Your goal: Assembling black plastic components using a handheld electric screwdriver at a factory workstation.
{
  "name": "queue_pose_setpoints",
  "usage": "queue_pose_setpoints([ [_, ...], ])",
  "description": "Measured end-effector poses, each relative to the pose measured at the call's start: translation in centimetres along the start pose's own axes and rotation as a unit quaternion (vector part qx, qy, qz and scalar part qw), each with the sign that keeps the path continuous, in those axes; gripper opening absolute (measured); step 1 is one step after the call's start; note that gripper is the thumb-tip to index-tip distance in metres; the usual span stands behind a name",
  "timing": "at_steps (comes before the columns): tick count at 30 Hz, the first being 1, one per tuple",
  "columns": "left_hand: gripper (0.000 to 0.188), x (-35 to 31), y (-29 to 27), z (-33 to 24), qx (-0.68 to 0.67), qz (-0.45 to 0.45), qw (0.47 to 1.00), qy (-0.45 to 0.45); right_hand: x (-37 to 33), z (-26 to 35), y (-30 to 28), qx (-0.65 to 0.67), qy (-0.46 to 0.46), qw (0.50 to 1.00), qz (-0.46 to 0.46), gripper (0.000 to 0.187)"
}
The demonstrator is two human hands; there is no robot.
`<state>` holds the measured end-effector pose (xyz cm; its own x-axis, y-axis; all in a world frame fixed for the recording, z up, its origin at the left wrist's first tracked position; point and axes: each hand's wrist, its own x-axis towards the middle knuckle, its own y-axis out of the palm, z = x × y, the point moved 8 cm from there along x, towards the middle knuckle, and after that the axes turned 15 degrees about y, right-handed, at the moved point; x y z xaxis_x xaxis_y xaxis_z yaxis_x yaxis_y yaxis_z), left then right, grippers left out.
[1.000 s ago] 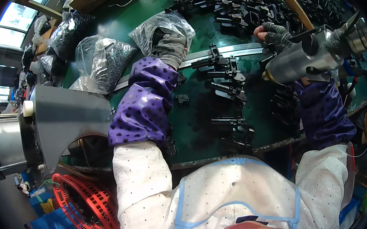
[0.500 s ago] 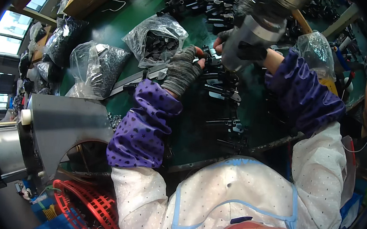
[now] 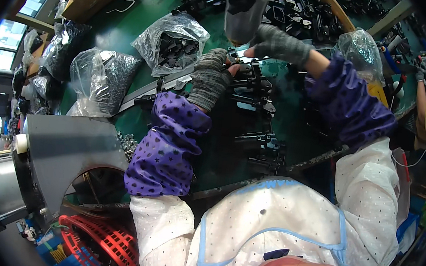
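My left hand [image 3: 210,80], in a grey knitted glove with bare fingertips, pinches a black metal part [image 3: 236,59] at the middle of the bench. Right above that part stands a silver cylindrical tool [image 3: 245,13], like a power driver, with its narrow end close to the part. My right hand [image 3: 285,47], gloved the same way, reaches in from the right with its fingers curled together beside the tool's lower end. What those fingers hold is hidden. Similar black metal parts [image 3: 254,103] lie in a column toward me.
An open clear bag [image 3: 178,45] of small black pieces and another filled bag [image 3: 104,81] stand at left. Black parts [image 3: 296,15] are heaped at the far side. A grey machine housing [image 3: 76,143] and red basket [image 3: 105,243] flank my left arm. Another person's arm [image 3: 421,99] shows at far right.
The silver tool has moved left, over the part at my left hand. My right hand, earlier partly behind the tool, now shows to its right. The whole view has shifted slightly.
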<state>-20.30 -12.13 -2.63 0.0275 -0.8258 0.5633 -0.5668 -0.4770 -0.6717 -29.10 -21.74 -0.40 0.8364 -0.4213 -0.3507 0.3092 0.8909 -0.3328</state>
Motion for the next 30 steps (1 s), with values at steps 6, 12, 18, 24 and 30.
queue_pose_setpoints([
  [6,0.017,-1.5,1.0,2.4,-0.075,-0.027,0.995,-0.062,-5.5,11.6,-0.8,0.171,-0.278,0.929,-0.174,0.037],
  [12,0.017,-1.2,1.0,2.0,-0.069,-0.027,0.995,-0.071,-1.1,7.7,-1.7,0.254,-0.338,0.889,-0.176,0.051],
  [18,0.017,-0.4,1.7,1.0,-0.086,-0.024,0.993,-0.073,8.7,-2.8,-4.4,0.151,-0.443,0.837,-0.285,0.070],
  [24,0.017,-1.9,0.9,2.8,-0.088,-0.046,0.993,-0.070,2.9,3.4,-0.9,0.285,-0.240,0.922,-0.106,0.047],
  [30,0.018,-0.8,1.7,1.4,-0.071,-0.038,0.996,-0.045,2.0,2.5,-2.5,0.322,-0.322,0.871,-0.185,0.062],
])
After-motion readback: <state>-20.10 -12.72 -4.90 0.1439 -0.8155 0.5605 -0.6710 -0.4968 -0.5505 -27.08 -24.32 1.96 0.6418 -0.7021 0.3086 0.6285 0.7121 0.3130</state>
